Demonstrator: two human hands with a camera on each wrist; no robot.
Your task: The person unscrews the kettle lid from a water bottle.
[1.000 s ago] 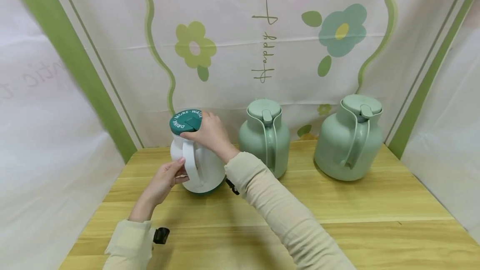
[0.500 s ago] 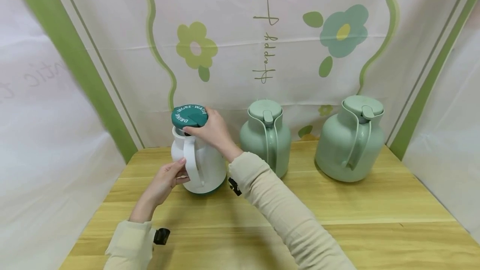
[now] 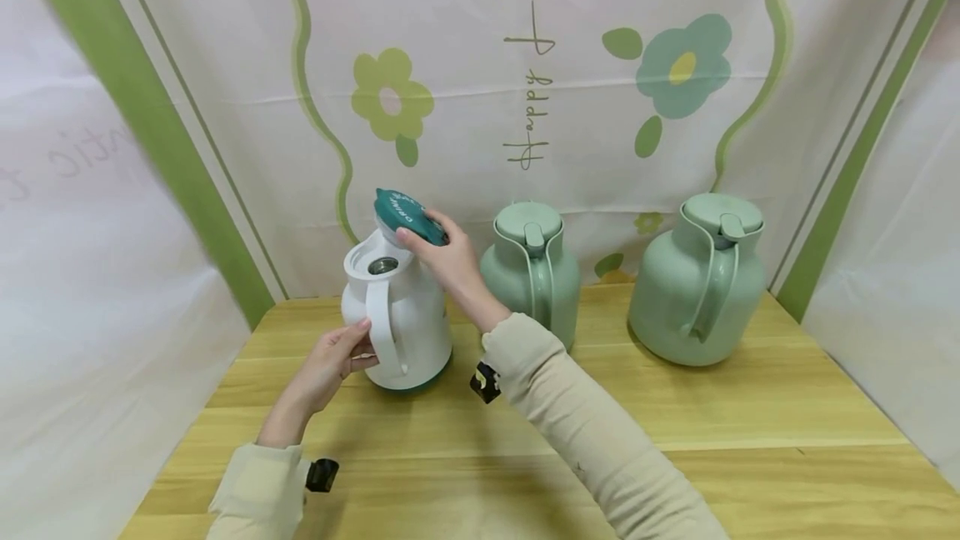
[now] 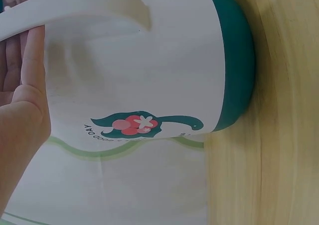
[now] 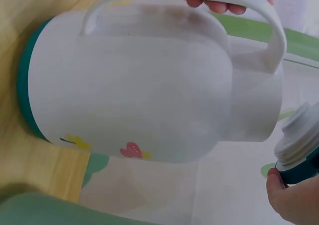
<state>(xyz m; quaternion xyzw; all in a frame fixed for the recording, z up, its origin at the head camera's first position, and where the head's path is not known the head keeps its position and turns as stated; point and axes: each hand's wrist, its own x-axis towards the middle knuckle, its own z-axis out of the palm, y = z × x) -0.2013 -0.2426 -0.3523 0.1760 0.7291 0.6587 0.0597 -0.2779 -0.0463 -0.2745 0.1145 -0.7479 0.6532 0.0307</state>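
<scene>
A white thermos jug (image 3: 416, 319) with a dark green base stands upright on the wooden table, its mouth uncovered and a metal-lined neck showing. My left hand (image 3: 330, 361) grips its handle (image 3: 381, 323); in the right wrist view the fingertips (image 5: 215, 7) come out from behind that handle. Just above and right of the mouth, my right hand (image 3: 453, 261) pinches the dark green lid (image 3: 405, 213), which is tilted. Its white threaded underside (image 5: 299, 138) shows in the right wrist view, apart from the jug.
Close to the right of the white jug stands a pale green jug (image 3: 498, 277), partly behind my right hand. A second pale green jug (image 3: 675, 307) is farther right. A patterned cloth (image 3: 480, 132) hangs along the table's back edge.
The lid has come up off the white jug in my right hand, moved right and tipped over, uncovering the mouth. My left hand stays on the handle.
</scene>
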